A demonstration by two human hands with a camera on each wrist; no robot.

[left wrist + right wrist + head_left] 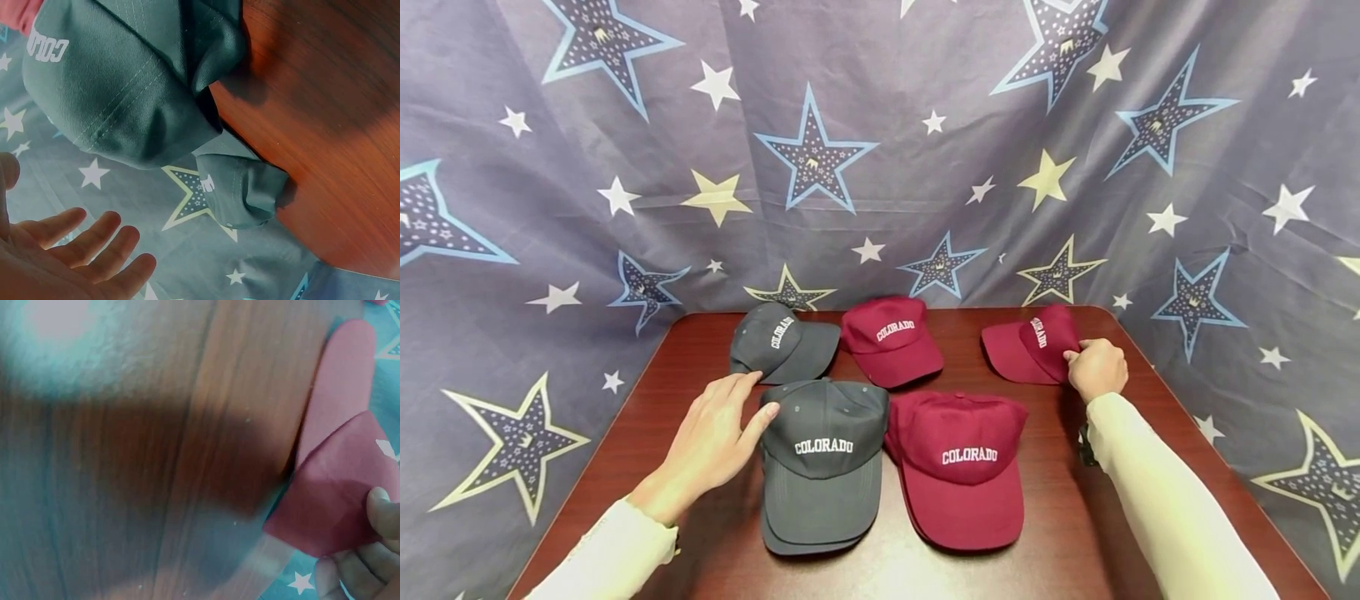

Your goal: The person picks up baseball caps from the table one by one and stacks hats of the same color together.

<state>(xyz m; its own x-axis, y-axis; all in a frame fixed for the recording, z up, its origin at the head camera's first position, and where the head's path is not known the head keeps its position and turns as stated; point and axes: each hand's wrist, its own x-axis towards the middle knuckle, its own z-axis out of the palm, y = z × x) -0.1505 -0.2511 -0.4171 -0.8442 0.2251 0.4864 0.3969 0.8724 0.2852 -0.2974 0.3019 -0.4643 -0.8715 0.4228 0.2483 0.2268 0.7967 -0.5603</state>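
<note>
At the back right of the table, my right hand (1099, 369) pinches the rear edge of a maroon cap (1032, 344), whose brim points left. The right wrist view shows the thumb on the outside of this maroon cap (337, 487) and the other fingers below its edge. My left hand (718, 429) is beside the front dark grey caps (823, 467), fingers extended and nothing between them. In the left wrist view those fingers (94, 250) are spread apart from the front grey cap (125, 81). Behind, a single dark grey cap (782, 342) lies with its brim to the right.
A maroon cap (891, 342) lies at the back middle, next to the rear grey one. Front maroon caps (962, 467), nested together, are right of the front grey ones. The brown table (700, 533) ends at a star-printed curtain (880, 208) behind and on both sides.
</note>
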